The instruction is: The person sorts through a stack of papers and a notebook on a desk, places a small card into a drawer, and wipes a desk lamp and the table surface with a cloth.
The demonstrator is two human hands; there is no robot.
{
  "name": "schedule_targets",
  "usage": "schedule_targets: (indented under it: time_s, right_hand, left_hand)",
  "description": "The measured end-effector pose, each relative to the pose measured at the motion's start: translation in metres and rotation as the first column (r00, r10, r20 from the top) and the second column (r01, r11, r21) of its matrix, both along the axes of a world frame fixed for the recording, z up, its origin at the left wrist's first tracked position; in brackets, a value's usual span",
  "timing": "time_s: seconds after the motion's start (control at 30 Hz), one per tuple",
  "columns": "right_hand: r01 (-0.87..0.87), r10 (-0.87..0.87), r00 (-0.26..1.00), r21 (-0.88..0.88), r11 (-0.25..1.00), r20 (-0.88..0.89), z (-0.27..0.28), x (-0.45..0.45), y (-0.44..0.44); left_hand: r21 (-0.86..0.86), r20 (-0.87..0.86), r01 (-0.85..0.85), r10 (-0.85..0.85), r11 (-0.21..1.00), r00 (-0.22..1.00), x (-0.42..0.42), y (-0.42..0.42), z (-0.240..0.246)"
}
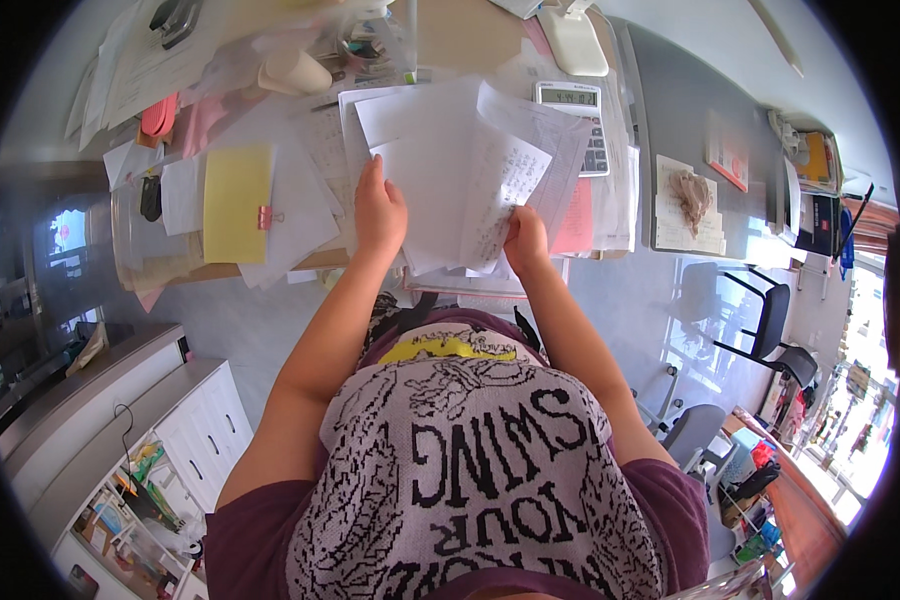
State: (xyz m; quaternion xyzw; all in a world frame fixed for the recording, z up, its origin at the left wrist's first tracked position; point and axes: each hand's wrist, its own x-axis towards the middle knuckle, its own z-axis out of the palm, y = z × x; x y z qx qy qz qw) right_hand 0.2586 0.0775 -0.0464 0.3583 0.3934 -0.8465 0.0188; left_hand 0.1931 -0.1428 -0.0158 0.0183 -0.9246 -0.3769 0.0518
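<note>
A loose stack of white paper sheets [427, 180] lies fanned out before me at the desk's front edge. My left hand [381, 214] is at the stack's left edge, fingers pointing away from me and thumb alongside them. On the right, my right hand [526, 238] pinches the lower right edge of a curled sheet bearing handwriting [521, 176]. Under that sheet, a printed table page [566, 146] sticks out and partly covers a white calculator [570, 97]. How many sheets each hand holds is hidden.
Left of the stack lie a yellow sheet [236, 202] and a red binder clip [265, 218]. A paper cup [296, 71] lies on its side farther back. Pink paper [574, 217] shows at right. A grey table [690, 97] adjoins; a black chair [769, 322] stands beyond.
</note>
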Motion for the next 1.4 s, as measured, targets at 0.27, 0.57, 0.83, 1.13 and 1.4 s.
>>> schedule_targets:
  time_s: [0.27, 0.57, 0.83, 1.13, 1.4]
  right_hand:
    - [0.033, -0.033, 0.999, 0.028, 0.999, -0.003, -0.005, -0.003, -0.002]
    - [0.036, -0.038, 0.99, -0.023, 0.999, -0.139, 0.036, -0.004, -0.019]
    - [-0.186, 0.235, 0.972, 0.642, 0.744, 0.01, 0.035, -0.019, -0.056]
    - [-0.263, 0.538, 0.825, 0.96, 0.093, 0.174, 0.065, -0.043, -0.211]
    - [-0.636, 0.583, 0.735, 0.65, 0.416, 0.347, 0.037, -0.068, -0.321]
  left_hand:
    - [0.157, 0.005, 0.025, -0.026, 0.987, 1.0, 0.007, 0.007, 0.03]
    - [0.412, 0.257, -0.075, -0.037, 0.908, 0.966, -0.007, -0.04, 0.027]
    - [0.991, 0.027, 0.009, -0.272, 0.131, 0.962, -0.024, -0.216, 0.082]
    - [0.924, 0.28, -0.205, -0.209, 0.323, 0.937, -0.034, -0.359, 0.072]
    - [0.145, 0.285, -0.248, 0.199, 0.958, 0.938, -0.09, -0.329, -0.021]
